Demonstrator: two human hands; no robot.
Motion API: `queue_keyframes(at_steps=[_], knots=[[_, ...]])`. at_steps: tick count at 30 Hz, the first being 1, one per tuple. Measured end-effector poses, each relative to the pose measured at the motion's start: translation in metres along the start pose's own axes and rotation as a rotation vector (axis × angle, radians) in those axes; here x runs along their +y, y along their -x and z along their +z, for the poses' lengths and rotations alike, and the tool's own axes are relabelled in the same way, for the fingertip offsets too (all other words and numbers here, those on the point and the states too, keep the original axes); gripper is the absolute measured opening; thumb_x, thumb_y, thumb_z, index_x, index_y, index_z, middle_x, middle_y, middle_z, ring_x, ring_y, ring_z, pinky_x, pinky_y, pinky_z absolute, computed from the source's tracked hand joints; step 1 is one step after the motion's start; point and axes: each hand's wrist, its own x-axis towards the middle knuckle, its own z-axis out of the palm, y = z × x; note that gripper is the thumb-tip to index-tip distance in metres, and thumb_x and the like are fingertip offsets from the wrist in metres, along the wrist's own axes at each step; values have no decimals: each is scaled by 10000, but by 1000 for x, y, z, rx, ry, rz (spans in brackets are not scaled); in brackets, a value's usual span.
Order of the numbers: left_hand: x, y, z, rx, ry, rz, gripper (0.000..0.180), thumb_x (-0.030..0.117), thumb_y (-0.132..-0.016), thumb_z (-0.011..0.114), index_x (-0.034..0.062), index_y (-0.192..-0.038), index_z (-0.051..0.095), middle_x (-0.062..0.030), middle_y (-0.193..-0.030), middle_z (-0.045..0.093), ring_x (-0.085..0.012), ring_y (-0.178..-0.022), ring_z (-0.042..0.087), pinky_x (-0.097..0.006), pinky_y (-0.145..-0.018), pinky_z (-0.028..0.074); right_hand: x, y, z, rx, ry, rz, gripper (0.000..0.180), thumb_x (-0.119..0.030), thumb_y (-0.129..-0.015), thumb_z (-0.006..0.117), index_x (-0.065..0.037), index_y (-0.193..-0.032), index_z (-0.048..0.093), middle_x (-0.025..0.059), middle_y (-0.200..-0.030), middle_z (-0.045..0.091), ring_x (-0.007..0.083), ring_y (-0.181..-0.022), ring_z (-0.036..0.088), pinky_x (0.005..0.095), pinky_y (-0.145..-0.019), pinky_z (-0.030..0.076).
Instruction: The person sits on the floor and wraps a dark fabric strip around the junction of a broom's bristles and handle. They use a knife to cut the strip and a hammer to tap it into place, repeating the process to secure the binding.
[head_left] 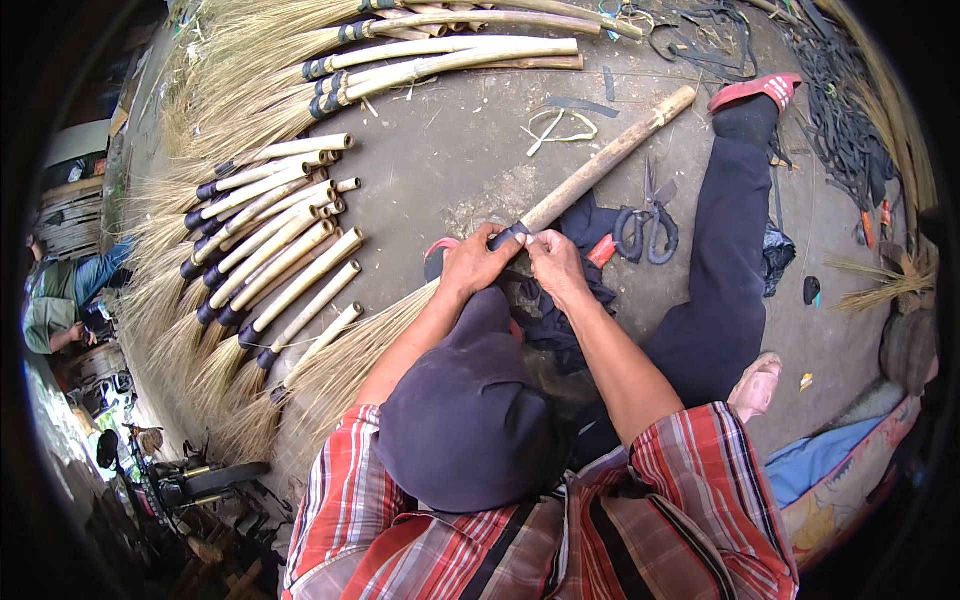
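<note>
Head view: round tan wooden handle point(608, 160) slanted toward upper right; left hand point(477, 263) clasped its black wrap point(509, 236); nearer right hand point(556, 266) pinched wrap's edge.

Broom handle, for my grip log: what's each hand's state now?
Left hand: closed on the dark binding at the handle.
Right hand: closed beside it; anything pinched can't be made out.

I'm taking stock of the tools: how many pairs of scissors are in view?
1. The scissors lie on the ground, right of the broom handle and beyond the right hand, beside dark cloth. Others could be hidden.
</note>
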Motion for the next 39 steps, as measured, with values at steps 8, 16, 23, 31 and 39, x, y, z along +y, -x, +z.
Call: queue_keyframes(at_steps=[8, 16, 23, 31, 39], knots=[[3, -9, 3, 19, 39, -31, 699, 675, -861, 734, 130, -1297, 704, -176, -1129, 772, -325, -1121, 722, -438, -993, 507, -31, 11, -17, 12, 86, -61, 252, -227, -1027, 699, 19, -1068, 739, 80, -861, 742, 163, -787, 668, 353, -740, 534], [19, -4, 2, 55, -101, 5, 671, 641, -898, 679, 112, -1309, 713, -212, -1195, 775, -414, -1188, 713, -623, -1114, 373, -97, 68, -282, 706, 95, -360, 261, -261, -1027, 700, -25, -1112, 775, -8, -862, 691, 60, -684, 573, 261, -615, 473], [25, -3, 9, 115, -141, -21, 648, 595, -941, 616, 76, -1320, 700, -239, -1170, 774, -412, -1155, 727, -600, -1105, 412, 16, 11, -413, 842, 752, 34, 220, -206, -974, 715, -13, -1065, 770, 218, -977, 773, 387, -988, 746, 457, -843, 568], [21, 2, 6, 171, -106, 55, 579, 525, -932, 688, 78, -1301, 684, -245, -1106, 782, -421, -1092, 747, -525, -995, 533, 39, -25, -418, 788, 1018, 83, 201, -148, -979, 692, 37, -1058, 688, 278, -1138, 725, 474, -1082, 691, 560, -890, 541], [23, -1, -12, 120, -87, 51, 600, 518, -925, 705, 63, -1314, 666, -278, -1123, 763, -454, -1089, 737, -508, -986, 564, 16, 0, -409, 951, 938, -101, 207, -156, -960, 655, 36, -1036, 642, 302, -1084, 722, 493, -1032, 692, 541, -877, 536]])
